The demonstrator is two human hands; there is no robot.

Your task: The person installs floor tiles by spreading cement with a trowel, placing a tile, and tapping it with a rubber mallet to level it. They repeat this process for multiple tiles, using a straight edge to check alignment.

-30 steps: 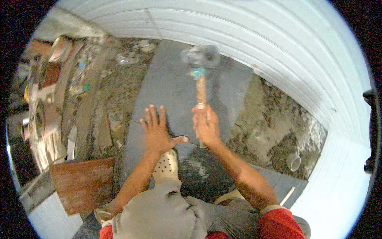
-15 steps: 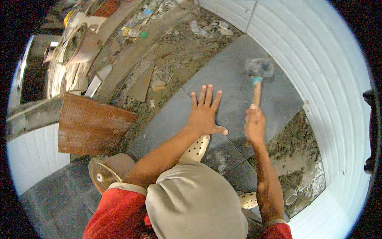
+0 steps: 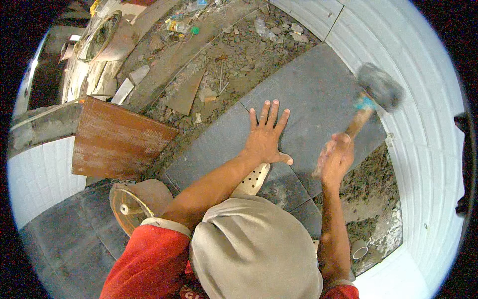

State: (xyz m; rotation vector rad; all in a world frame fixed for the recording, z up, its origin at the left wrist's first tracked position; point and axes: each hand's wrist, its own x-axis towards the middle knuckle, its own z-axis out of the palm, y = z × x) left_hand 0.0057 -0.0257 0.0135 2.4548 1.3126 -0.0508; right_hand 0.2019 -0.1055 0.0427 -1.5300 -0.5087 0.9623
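Note:
My left hand point(image 3: 265, 137) lies flat with fingers spread on the large dark grey floor tile point(image 3: 313, 94), near its left edge. In my right hand point(image 3: 337, 158) is the wooden handle of a rubber mallet point(image 3: 380, 87). Its black head is raised over the tile's right side, close to the white wall, and slightly blurred. Blue-green wrapping shows where handle and head meet. A cream clog with holes point(image 3: 254, 180) is just below my left wrist. My cap hides part of the floor nearest me.
Rubble and soil point(image 3: 234, 65) border the tile at the far left, with a plastic bottle point(image 3: 179, 27) in it. A brown tile point(image 3: 119, 139) leans at left, above a bucket point(image 3: 137, 199). White wall panels point(image 3: 423, 124) curve along the right. Bare soil point(image 3: 368, 189) and a pipe end point(image 3: 359, 250) lie lower right.
The mallet has swung up and to the right, its head now tilted toward the wall. My left hand stays flat on the tile; the whole view has shifted slightly.

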